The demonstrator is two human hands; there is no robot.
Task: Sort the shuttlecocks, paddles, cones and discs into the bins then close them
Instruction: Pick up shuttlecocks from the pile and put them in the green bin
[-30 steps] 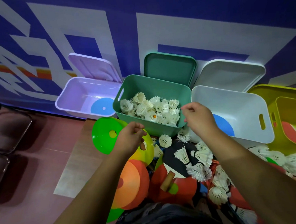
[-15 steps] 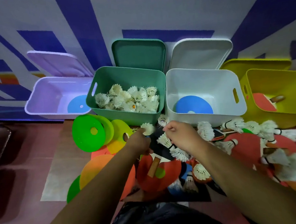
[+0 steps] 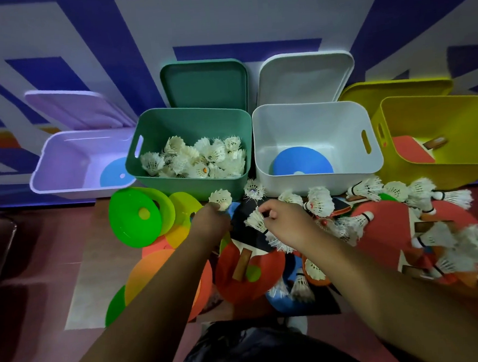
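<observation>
Left hand pinches a shuttlecock, right hand pinches a second shuttlecock; green bin sits straight ahead of both, left hand the nearer.

The reddish floor carries four open bins in a row against the wall — lilac bin, green bin, white bin, yellow bin — and just before them a jumbled heap of green discs, orange discs, red paddles and loose shuttlecocks
</observation>
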